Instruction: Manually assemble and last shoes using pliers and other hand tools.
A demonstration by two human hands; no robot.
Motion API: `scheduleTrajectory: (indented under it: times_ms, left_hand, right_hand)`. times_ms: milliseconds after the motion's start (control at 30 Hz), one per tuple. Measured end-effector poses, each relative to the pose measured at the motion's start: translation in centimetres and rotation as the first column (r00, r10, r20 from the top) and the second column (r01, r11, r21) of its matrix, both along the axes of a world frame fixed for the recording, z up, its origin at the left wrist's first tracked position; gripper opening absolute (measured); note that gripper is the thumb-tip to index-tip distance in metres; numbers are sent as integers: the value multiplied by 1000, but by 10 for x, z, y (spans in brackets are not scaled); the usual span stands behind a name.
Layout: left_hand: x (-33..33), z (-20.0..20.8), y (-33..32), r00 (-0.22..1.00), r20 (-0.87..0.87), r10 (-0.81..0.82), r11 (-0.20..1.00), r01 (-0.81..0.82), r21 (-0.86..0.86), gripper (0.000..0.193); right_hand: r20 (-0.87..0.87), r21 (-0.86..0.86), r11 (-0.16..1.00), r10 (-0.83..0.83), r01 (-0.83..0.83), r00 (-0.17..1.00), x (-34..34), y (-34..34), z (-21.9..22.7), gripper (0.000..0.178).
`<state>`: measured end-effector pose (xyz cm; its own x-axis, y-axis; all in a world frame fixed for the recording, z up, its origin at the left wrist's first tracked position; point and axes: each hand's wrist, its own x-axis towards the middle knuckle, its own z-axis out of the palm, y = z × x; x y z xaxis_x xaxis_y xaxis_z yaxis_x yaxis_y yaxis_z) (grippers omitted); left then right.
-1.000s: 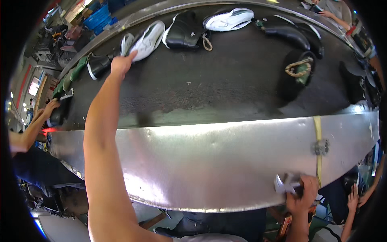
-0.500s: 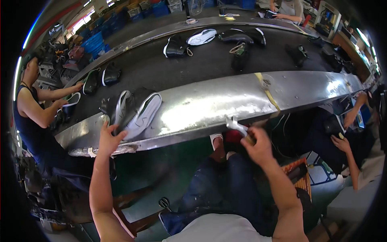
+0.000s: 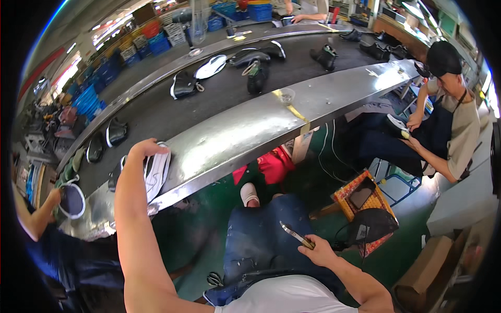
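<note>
My left hand (image 3: 148, 148) reaches over the near edge of the metal-topped bench and grips the far end of a shoe (image 3: 157, 175) lying with its white sole up. The thumb is hidden behind the hand. Another shoe lies partly behind my left forearm, showing a white edge. In front of my lap, my right hand (image 3: 319, 252) is closed around a metal hand tool (image 3: 295, 234) with a slim curved tip and a yellowish grip. The tool's exact kind cannot be made out.
A dark belt (image 3: 219, 101) carrying several black shoes runs behind the metal ledge (image 3: 209, 146). A co-worker at left holds a shoe (image 3: 72, 201); a seated co-worker at right works on another (image 3: 397, 123). Scissors (image 3: 214, 279) lie by my lap. A yellow-orange stool (image 3: 365, 195) stands right.
My view has turned to the right. My left hand has moved from beside the shoe onto its far end. My right hand has drawn back from the bench edge toward my lap with the tool.
</note>
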<state>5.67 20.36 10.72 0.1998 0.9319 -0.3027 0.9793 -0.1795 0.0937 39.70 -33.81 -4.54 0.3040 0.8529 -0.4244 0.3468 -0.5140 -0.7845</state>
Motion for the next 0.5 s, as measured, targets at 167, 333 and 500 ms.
scheduleTrajectory:
  times_ms: [167,333,500]
  left_hand:
    - [10,10,-10,943,268,197,976,-162,-148,83]
    - [-49,5,-40,493,818,298,911,108,-397,68]
    - [-14,-58,-202,-329,880,343,897,391,-204,103]
  right_hand:
    - [-42,59,996,-59,62,997,-1,10,-9,48]
    - [-80,90,995,-37,44,996,-1,21,-5,47]
    - [-146,96,995,-23,37,989,-3,7,-8,39]
